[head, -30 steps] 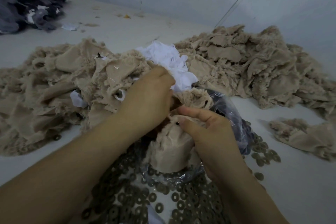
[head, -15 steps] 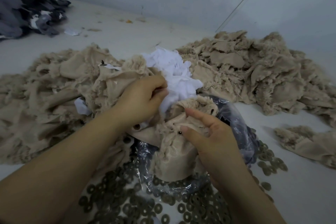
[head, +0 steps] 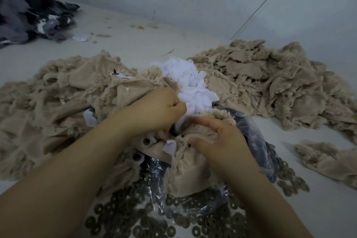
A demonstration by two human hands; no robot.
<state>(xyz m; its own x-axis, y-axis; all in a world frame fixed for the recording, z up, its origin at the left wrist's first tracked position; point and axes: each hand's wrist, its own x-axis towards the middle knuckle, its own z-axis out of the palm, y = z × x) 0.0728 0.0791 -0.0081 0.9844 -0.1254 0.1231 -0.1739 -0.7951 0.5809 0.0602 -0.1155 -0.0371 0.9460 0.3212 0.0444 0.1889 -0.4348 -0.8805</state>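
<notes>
Lowered since a second ago, our left hand [head: 160,114] grips the beige plush piece [head: 185,172] atop the plastic bag [head: 257,141], right hand [head: 222,141] pinching near its eye stud [head: 189,145] (one stud in; heaps [head: 270,83] remain, we judge).

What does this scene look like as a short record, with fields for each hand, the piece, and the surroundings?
Left hand: fingers curled beside the white scraps; grip hidden
Right hand: holds plush piece, thumb by a dark bead
Under piece: plastic bag, washers
Piles: beige plush both sides; dark cloth far left
</notes>
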